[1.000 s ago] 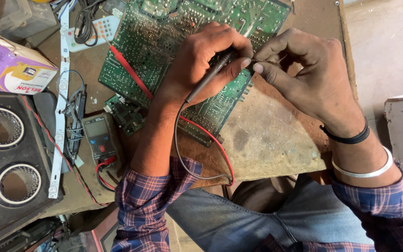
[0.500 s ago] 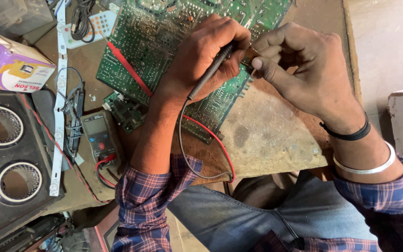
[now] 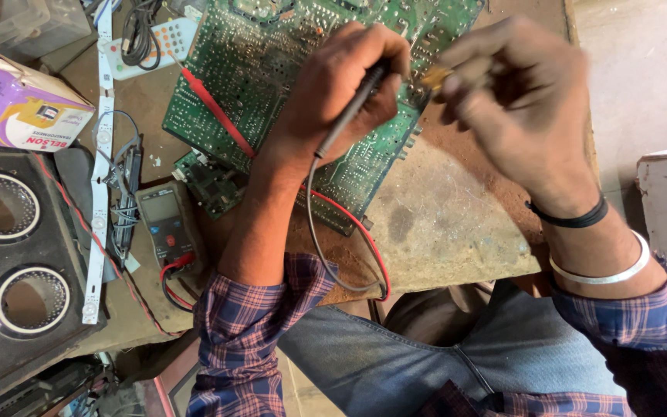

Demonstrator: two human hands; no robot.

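Both hands shifted up; left hand (image 3: 341, 85) clamps probe (image 3: 349, 112) on circuit board (image 3: 272, 69); right hand (image 3: 515, 100) — blurred, fingers pinch sm. part (image 3: 432, 77).

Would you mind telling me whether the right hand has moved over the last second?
Yes. The right hand has drawn slightly rightward, away from the probe that the left hand holds on the green circuit board.

Single head camera, looking steeply down, close over workbench (image 3: 457, 232) and person's own lap.
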